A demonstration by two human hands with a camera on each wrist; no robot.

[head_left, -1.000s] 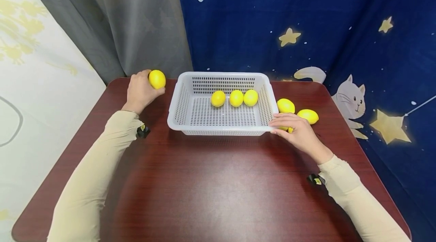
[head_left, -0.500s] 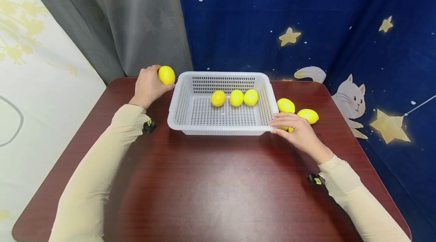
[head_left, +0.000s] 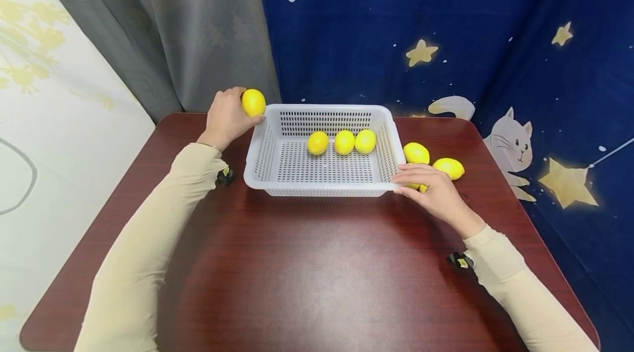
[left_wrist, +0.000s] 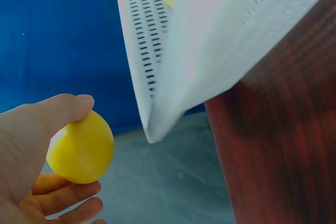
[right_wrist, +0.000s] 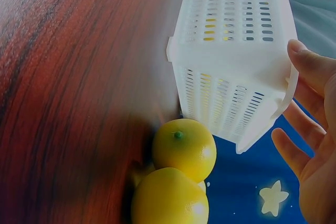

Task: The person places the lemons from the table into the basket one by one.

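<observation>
One glossy, smooth, rounded yellow fruit (head_left: 253,103) is pinched in the left hand (head_left: 228,117), thumb on one side and fingers curled round the other, raised just beside the far-left corner of a white slotted basket (head_left: 324,186). The right hand (head_left: 432,190) holds the basket's near-right corner between thumb and fingertips, forearm angled inward. Inside lie three more yellow fruits (head_left: 317,143); loose fruits (head_left: 448,169) sit beside the right wall on the reddish-brown table (head_left: 317,264), some partly hidden by that hand, so their number is hard to tell
</observation>
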